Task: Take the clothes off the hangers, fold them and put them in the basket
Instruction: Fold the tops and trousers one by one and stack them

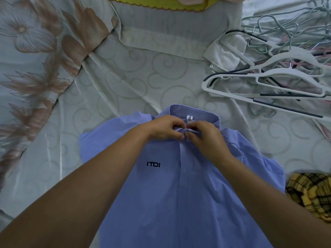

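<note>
Together, left hand (165, 128) and right hand (206, 138) pinch the blue shirt (179, 194) at its collar.

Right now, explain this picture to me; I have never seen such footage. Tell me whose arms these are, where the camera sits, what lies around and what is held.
There is no machine here. A person wears one wide-angle camera on the head, looking forward and down, so the two bare arms reaching in from below are their own. The left hand and right hand meet at the collar of a blue shirt spread front-up on a patterned bed sheet. The fingers of both pinch the cloth just below the collar, perhaps at a button. To the right lies a pile of hangers, with a white garment beside it and a yellow plaid garment near the right arm.
</note>
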